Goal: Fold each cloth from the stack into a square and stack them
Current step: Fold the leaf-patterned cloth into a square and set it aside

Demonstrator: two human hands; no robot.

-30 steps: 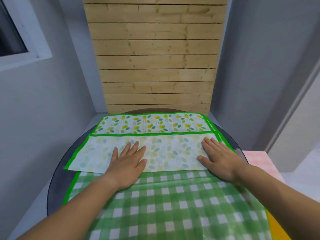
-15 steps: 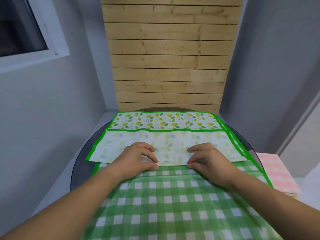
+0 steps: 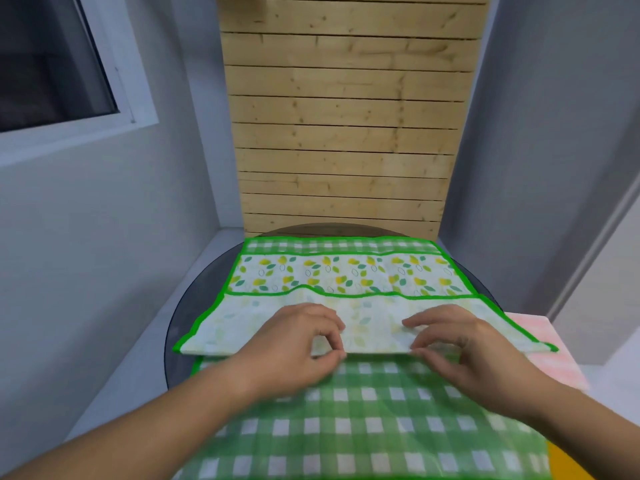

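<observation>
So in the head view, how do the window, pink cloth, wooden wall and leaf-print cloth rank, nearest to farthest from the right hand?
1. Leaf-print cloth, pinched by the right hand.
2. Pink cloth, just to its right.
3. Wooden wall, straight ahead.
4. Window, high on the far left.

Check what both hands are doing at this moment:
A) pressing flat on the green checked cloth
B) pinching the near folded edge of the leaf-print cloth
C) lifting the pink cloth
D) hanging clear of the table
B: the left hand and the right hand each pinch the near fold of the leaf-print cloth, which lies on the green checked cloth.
</observation>
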